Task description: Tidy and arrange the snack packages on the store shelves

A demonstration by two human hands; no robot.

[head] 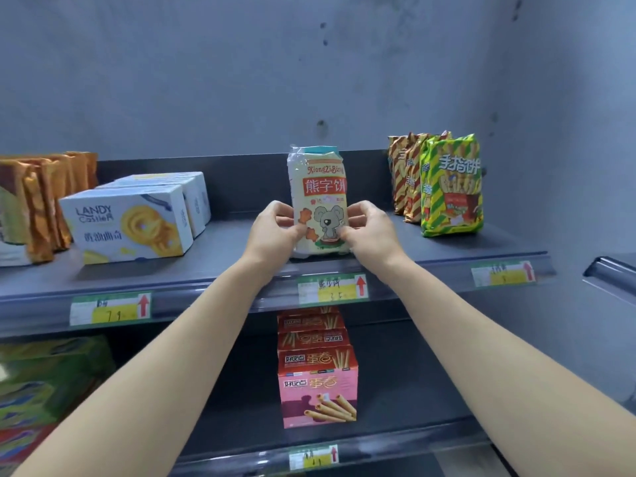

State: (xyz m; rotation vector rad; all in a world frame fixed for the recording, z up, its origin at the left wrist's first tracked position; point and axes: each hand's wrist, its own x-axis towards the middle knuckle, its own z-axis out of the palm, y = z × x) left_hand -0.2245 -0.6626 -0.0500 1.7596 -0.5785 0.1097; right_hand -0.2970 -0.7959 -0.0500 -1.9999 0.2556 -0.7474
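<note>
1. One cream packet (pixel 320 201) stands on the upper shelf (pixel 223 246), near its front edge and about midway along.
2. It bears a red label with white characters, a grey cartoon bear with orange biscuits below that, and a teal strip at the top seal.
3. Its long axis is vertical: seal up, base on the shelf, printed face towards the camera.
4. The left hand (pixel 275 225) and right hand (pixel 370 228) grip its lower sides, fingers curled round the edges and thumbs on the front.
5. A price tag (pixel 332 289) sits on the shelf lip just below.
6. White boxes (pixel 130 225) lie to the left, with orange bags (pixel 41 201) beyond them. Striped bags (pixel 451 187) stand upright to the right, well apart.
7. Pink boxes (pixel 318 383) line up on the lower shelf (pixel 413 390), beneath the packet.
</note>
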